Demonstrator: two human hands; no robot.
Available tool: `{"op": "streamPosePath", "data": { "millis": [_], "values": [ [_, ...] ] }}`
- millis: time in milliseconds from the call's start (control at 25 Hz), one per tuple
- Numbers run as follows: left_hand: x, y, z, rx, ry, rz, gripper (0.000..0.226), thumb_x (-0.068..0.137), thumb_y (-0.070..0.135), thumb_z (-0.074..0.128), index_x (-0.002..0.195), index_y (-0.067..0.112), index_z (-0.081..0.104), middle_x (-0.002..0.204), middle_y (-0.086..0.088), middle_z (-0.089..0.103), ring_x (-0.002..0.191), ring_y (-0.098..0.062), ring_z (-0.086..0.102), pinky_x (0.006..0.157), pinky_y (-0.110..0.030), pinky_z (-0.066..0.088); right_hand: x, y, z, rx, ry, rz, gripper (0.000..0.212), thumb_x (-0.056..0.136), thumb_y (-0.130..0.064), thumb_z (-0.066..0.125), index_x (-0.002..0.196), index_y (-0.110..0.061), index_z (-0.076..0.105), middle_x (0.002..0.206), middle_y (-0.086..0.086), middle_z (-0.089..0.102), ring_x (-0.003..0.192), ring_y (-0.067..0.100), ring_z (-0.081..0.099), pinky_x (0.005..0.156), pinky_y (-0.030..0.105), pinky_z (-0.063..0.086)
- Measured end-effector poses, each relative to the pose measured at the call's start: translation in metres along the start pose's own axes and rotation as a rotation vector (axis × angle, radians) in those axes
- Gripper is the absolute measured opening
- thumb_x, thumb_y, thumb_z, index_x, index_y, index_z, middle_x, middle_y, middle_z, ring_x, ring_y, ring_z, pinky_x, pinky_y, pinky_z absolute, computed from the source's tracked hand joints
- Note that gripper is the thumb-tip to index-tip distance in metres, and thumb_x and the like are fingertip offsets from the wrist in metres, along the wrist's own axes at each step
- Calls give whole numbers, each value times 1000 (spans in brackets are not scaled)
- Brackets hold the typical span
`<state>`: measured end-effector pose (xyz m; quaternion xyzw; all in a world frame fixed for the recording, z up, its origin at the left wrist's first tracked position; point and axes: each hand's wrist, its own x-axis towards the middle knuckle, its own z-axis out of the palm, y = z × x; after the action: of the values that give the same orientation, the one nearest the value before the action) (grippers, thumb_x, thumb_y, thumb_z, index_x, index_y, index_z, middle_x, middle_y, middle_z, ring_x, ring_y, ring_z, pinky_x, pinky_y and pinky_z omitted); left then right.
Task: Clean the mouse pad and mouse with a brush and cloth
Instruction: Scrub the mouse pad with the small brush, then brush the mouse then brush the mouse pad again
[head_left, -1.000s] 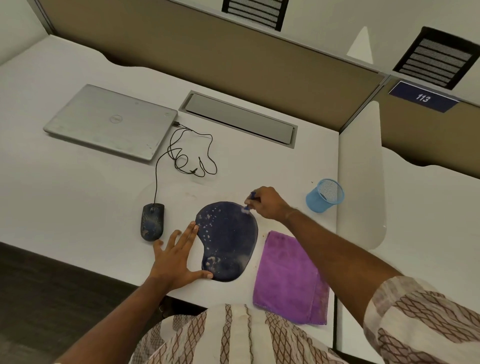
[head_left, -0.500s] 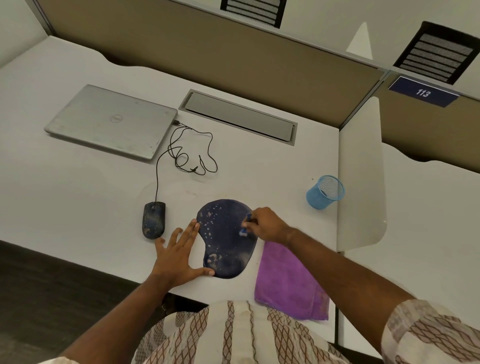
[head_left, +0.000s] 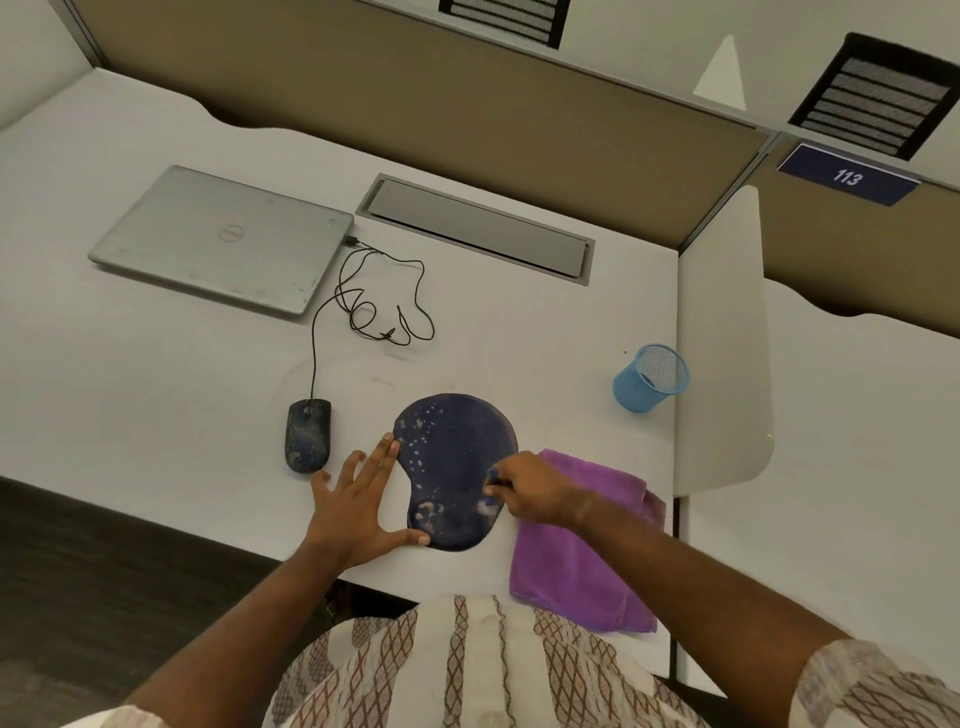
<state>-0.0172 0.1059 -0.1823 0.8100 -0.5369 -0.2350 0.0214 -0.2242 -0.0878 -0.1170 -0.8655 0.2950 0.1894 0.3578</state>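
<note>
While pinching a small blue brush (head_left: 491, 475), right hand (head_left: 530, 488) worked mouse pad (head_left: 457, 467) directly left; left hand (head_left: 358, 501) splayed flat, empty, bracing pad's edge. Cloth (head_left: 576, 561) beneath right wrist; mouse (head_left: 307, 435) beyond left fingertips.

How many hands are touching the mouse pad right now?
2: left hand flat against the mouse pad's left edge; right hand holding the brush on its right side.

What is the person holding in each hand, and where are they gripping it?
The right hand pinches a small blue brush near its top, its tip on the mouse pad. The left hand holds nothing; it lies flat, bracing the pad's edge.
</note>
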Motion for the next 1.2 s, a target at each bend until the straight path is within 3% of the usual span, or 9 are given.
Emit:
{"op": "streamPosePath", "data": {
  "millis": [80,240,480,720,800,920,1040,1120,1200],
  "values": [
    [0,1,-1,5,-11,-3,133,54,108,28,153,36,-23,162,17,-25,154,-26,3,113,-67,12,-3,9,-6,-47,-19,54,13,95,-17,56,92,-11,67,90,3,69,81,19,65,75,34,55],
    [0,1,-3,-2,-13,0,134,54,107,29,153,35,-23,161,16,-26,154,-26,2,113,-68,11,-8,0,-1,72,120,12,17,95,-28,58,89,-18,70,80,-11,67,70,8,61,62,15,44],
    [-1,2,-4,-6,3,3,133,53,108,28,153,36,-24,161,17,-26,154,-26,1,114,-67,11,-19,5,19,70,97,17,21,99,-26,51,93,-16,68,87,0,68,77,15,62,75,33,54],
    [0,-2,-2,-42,-17,1,125,60,105,29,152,39,-25,161,18,-26,153,-21,-5,115,-66,5,-22,13,5,184,300,51,19,97,-30,58,89,-20,72,78,-13,67,73,8,63,68,18,51],
    [-4,-3,-1,-80,55,34,112,72,97,29,157,36,-10,165,15,-14,152,-16,0,117,-64,7,-20,7,3,269,385,41,12,95,-31,62,93,-28,73,79,-20,69,77,0,64,66,10,48],
    [-21,-7,6,-247,373,59,75,88,80,36,141,28,48,152,6,45,137,-18,43,113,-49,33,-9,-13,-1,385,431,4,7,93,-32,65,92,-35,71,81,-24,70,83,-4,65,65,7,48],
    [-40,-18,16,-522,731,-235,42,87,63,61,115,33,54,121,10,58,110,-7,50,100,-35,40,15,-44,-2,431,450,-64,5,91,-30,67,90,-33,71,81,-24,71,82,-2,67,70,10,51],
    [-45,-32,13,-581,788,-488,56,80,54,74,125,29,50,129,5,55,118,-12,46,104,-46,39,34,-69,0,428,434,-120,3,90,-30,68,90,-31,70,80,-24,70,80,-4,66,68,9,49],
    [-45,-49,6,-549,675,-584,81,80,52,77,145,21,41,151,-2,42,141,-23,34,114,-52,27,53,-93,2,414,370,-185,2,90,-32,68,90,-32,70,81,-24,71,80,-6,66,67,7,47]
  ]
}}
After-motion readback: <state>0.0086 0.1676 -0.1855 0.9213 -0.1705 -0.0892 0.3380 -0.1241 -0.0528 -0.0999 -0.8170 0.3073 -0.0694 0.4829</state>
